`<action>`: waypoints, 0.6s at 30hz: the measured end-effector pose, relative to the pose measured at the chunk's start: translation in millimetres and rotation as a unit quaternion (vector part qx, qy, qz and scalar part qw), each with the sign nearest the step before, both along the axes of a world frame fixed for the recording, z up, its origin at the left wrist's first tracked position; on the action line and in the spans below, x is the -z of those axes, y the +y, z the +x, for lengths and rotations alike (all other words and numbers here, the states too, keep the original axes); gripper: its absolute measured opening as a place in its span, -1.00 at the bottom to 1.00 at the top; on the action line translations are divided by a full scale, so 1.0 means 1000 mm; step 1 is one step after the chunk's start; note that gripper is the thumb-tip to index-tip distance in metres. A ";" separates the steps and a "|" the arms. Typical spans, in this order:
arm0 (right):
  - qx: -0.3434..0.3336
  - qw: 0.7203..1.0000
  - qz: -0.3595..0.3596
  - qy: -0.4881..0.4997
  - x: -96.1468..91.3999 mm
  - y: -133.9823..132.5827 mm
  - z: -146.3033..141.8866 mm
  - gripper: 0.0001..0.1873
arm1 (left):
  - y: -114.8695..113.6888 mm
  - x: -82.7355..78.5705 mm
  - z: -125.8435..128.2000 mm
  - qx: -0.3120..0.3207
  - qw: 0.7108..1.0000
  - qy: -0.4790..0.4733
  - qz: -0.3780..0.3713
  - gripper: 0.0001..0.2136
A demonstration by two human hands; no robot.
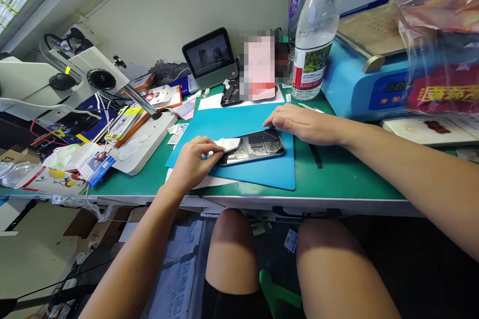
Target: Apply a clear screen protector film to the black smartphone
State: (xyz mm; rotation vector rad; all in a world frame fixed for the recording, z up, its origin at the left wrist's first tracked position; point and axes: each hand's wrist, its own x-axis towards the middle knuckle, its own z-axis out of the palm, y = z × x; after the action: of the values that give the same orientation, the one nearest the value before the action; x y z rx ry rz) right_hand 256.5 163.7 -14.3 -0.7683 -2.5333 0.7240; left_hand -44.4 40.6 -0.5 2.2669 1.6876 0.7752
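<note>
Head view: two hands at one green desk. Left hand (194, 159) has its thumb and fingers pinched closed on one folded white cloth (229, 145), which lies over the near-left end of one phone (258, 147). Phone rests face up, pale streaks across its dark glass, on one blue mat (269, 174); the mat lies on the desk (348, 174). Right hand (299, 124) is by the phone's far-right corner, fingers stretched out and close together, nothing seen in them; cannot tell whether they touch the phone. One black strip (315, 156) lies on the desk just right of the mat. Behind the mat, one small screen (209, 55) stands lit. Two bottles: one red-capped bottle (312, 55) in front, one bluish bottle (295, 0) partly hidden behind it. Right of these, one blue machine (354, 75) and one clear plastic bag (441, 55).
</note>
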 end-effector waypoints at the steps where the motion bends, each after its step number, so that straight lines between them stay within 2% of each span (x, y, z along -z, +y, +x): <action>1: 0.004 1.000 -0.009 0.000 0.000 0.000 0.000 -0.13 | 0.002 -0.001 0.004 0.006 1.000 0.000 -0.006 -0.84; 5: 0.012 0.999 -0.030 -0.004 -0.003 -0.003 0.000 -0.04 | 0.013 -0.007 0.033 0.043 0.999 0.000 -0.031 -0.87; 10: 0.013 1.000 -0.020 0.007 -0.003 -0.004 -0.001 0.03 | 0.031 -0.007 0.086 0.102 0.993 -0.009 -0.061 -0.86; 12: 0.013 1.000 -0.012 0.003 -0.002 -0.004 -0.002 0.07 | 0.037 -0.008 0.098 0.112 0.991 -0.012 -0.069 -0.86; 15: 0.019 1.000 -0.010 -0.003 0.000 -0.003 -0.001 0.08 | 0.040 -0.010 0.093 0.104 0.992 -0.008 -0.077 -0.85; 18: 0.028 0.999 -0.021 -0.007 0.000 -0.002 0.000 0.04 | 0.034 -0.012 0.061 0.078 0.995 0.003 -0.068 -0.85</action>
State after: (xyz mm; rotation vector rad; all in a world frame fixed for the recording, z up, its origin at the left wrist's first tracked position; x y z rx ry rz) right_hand 256.5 161.5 -14.1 -0.8561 -2.5055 0.7576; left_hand 16.8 75.0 11.7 2.2744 1.4946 0.6008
